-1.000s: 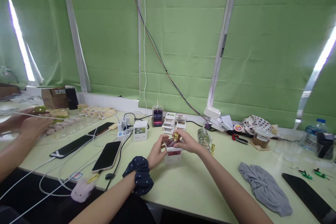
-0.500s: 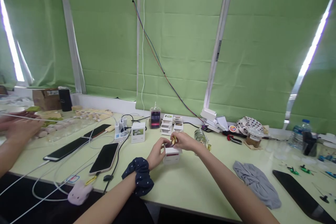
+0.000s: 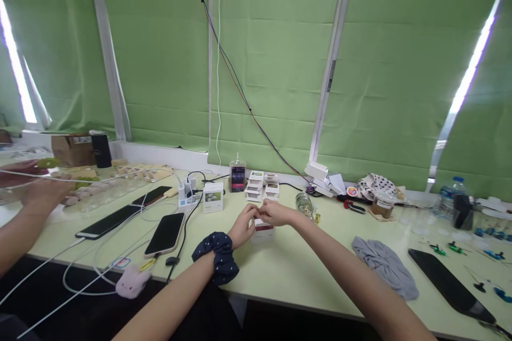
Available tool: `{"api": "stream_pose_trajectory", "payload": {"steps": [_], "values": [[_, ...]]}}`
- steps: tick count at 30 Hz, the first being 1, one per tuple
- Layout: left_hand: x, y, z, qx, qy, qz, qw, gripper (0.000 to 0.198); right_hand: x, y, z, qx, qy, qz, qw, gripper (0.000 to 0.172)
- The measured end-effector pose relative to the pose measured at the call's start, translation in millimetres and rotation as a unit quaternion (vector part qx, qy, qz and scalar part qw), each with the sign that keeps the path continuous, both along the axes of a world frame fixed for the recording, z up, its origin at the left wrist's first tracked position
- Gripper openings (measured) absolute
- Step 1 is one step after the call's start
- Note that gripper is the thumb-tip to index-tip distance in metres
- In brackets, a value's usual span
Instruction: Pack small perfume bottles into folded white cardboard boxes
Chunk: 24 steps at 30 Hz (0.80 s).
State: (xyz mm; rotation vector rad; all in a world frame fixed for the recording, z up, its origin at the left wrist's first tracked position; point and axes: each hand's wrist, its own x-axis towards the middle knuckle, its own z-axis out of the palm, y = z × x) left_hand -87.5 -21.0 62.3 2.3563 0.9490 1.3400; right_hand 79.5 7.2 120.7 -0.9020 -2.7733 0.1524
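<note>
A small white box (image 3: pixel 263 234) with a dark red band stands on the table in front of me. My left hand (image 3: pixel 242 225) is at its left side, fingers curled against the upper edge. Over the top of the box my right hand (image 3: pixel 276 213) is closed, fingertips bent down and meeting those of my left hand. Whatever lies between the right fingertips is hidden, as is the box's opening. Beyond the right hand lies a bunch of clear and gold pieces (image 3: pixel 304 205).
Another white box (image 3: pixel 213 197) with a picture stands left, by a power strip (image 3: pixel 186 194). Stacked small boxes (image 3: pixel 256 186) sit behind my hands. Phones (image 3: pixel 165 234) and cables lie left, where another person's hands (image 3: pixel 48 186) work. A grey cloth (image 3: pixel 384 266) lies right.
The gold piece seen in my right fingers is now out of sight. Both hands have drawn closer together over the box. The other person's hands have shifted slightly.
</note>
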Motion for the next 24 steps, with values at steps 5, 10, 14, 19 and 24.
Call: {"api": "stream_pose_trajectory", "payload": {"steps": [5, 10, 14, 19, 24], "values": [[0.1, 3.5, -4.1, -0.049, -0.044, -0.010, 0.998, 0.023, -3.7, -9.5, -6.0, 0.031, 0.050, -0.056, 0.997, 0.018], [-0.8, 5.7, -7.0, -0.086, -0.092, -0.005, 0.992, 0.028, 4.7, -11.6, -10.8, 0.029, 0.094, -0.063, 0.993, 0.023], [-1.5, 3.0, -4.0, -0.101, -0.116, 0.013, 0.988, 0.027, 16.5, -8.3, -28.1, 0.015, 0.219, -0.041, 0.975, 0.021], [-3.4, 0.2, -1.2, -0.058, -0.094, 0.080, 0.991, 0.021, 28.4, -2.1, -56.6, -0.039, 0.409, -0.064, 0.910, 0.018], [-7.8, 4.0, -3.3, -0.132, -0.140, 0.065, 0.979, 0.027, 25.7, 11.6, -75.9, -0.169, 0.563, -0.093, 0.804, 0.023]]}}
